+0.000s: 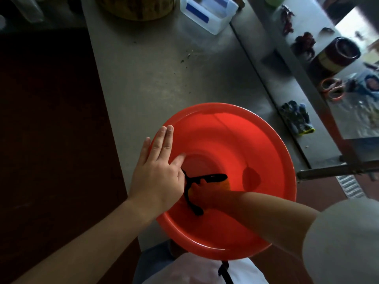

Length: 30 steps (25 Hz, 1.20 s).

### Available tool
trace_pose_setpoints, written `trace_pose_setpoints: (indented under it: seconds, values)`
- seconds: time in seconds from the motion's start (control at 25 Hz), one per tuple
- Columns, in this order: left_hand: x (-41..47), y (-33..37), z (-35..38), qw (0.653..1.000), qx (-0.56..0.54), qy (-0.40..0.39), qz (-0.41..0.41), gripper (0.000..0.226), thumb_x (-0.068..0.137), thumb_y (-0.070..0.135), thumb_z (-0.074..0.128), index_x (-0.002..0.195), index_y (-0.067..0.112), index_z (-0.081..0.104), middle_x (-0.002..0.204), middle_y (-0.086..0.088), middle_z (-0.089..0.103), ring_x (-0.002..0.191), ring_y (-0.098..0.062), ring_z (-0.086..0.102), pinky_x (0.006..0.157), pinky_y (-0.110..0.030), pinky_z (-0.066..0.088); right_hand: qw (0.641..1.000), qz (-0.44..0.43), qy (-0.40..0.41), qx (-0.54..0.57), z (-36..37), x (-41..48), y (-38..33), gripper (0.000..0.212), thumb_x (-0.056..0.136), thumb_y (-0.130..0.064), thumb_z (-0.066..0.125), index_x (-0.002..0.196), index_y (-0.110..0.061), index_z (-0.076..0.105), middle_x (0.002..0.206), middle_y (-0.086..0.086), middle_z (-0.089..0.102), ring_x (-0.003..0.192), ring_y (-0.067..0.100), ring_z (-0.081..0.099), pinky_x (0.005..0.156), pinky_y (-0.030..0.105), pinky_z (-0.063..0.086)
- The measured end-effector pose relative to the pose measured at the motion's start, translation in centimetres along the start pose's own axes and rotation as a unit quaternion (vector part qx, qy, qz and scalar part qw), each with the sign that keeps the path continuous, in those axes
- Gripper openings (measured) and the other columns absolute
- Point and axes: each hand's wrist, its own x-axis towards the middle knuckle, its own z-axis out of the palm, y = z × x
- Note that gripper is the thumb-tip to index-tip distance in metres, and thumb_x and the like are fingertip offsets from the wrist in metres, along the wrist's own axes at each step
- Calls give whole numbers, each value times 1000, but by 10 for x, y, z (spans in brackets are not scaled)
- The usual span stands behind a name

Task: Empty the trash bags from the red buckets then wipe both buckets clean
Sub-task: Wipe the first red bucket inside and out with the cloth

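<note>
**Wiping the inside of one red bucket**

The left hand [158, 171] is lying flat with straight fingers over the rim at the bucket's 9 o'clock, thumb dipping inside, apparently steadying it. The right hand [202, 194] is reaching deep into the red bucket [235, 136] from 4 o'clock and pressing near an orange-yellow wad [224, 186] on the floor. It is too dim to tell whether its fingers are curling round the wad. A black strap-like piece [213, 177] is crossing above that hand, and what it is stays unclear.

The bucket is sitting at the near edge of the steel counter [153, 83], and no bag is showing inside, so the wiping step seems to be in hand. Only this bucket is in view.

Next, the wiping hand probably needs to sweep up the wall toward 12 o'clock while the left keeps the rim from sliding.

Farther out, work gloves [296, 117] are lying at 2 o'clock, orange-handled scissors [332, 88] at 2 o'clock beyond them, and a clear plastic container [207, 15] at 12 o'clock.
</note>
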Motion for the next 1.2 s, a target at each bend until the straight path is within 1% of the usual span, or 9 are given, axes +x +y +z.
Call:
trace_pose_setpoints:
  seconds: [0.08,0.16,0.24,0.4,0.56,0.68,0.92,1.04,1.2]
  values:
    - [-1,-1,-1,1000,-1,-4,0,50,92,34,33,126,27,68,165,-19,5,154,-30,-1,121,-56,16,999,19,19,45,-9,5,10,49,104,-37,40,148,-15,42,150,17,39,134,45,40,104,62,39]
    - [-1,-1,-1,1000,-4,-9,0,51,92,34,31,127,27,68,165,-19,4,154,-30,-2,121,-56,16,984,111,128,61,-17,15,27,42,102,-40,38,137,-23,55,137,9,56,124,36,54,100,53,44]
    - [0,-1,-2,1000,-2,-12,-1,51,92,34,32,127,27,68,165,-19,4,154,-30,-2,121,-56,17,961,165,178,132,-19,27,45,42,99,-41,46,138,-27,53,140,6,52,127,34,51,102,54,42]
    - [1,0,-1,1000,6,-16,-1,50,92,34,33,128,28,67,166,-19,2,154,-29,-3,121,-55,16,971,131,123,156,-4,44,59,49,100,-43,50,148,-37,41,157,16,22,140,42,27,110,56,32]
    - [0,1,1,1000,5,-15,-4,49,92,33,35,129,28,66,166,-18,0,154,-29,-4,122,-54,14,920,212,125,306,19,37,51,51,89,-55,61,135,-36,50,146,20,28,128,49,33,97,55,43]
    - [1,1,1,1000,-6,-4,-3,49,91,32,36,127,28,68,166,-18,2,154,-29,-2,122,-55,15,923,233,86,294,32,32,32,49,89,-59,57,131,-33,52,145,22,30,124,53,36,96,58,42]
    - [1,0,1,1000,-11,-3,-1,47,92,33,35,125,27,69,166,-19,3,154,-29,-3,122,-55,14,965,151,-39,209,33,35,-10,68,88,-53,65,147,-31,40,156,17,17,134,52,27,104,63,37]
    - [1,1,0,1000,-16,-1,1,49,92,33,34,125,27,69,165,-19,4,154,-30,-1,122,-56,14,980,87,-34,174,23,34,-23,58,92,-44,65,144,-27,45,156,18,22,136,53,28,106,63,35]
    - [1,2,-2,1000,-4,-8,0,48,91,32,36,125,27,69,165,-19,4,154,-30,-1,122,-55,14,966,52,60,246,7,31,-33,69,99,-42,57,157,-27,25,161,12,20,145,45,23,111,64,30]
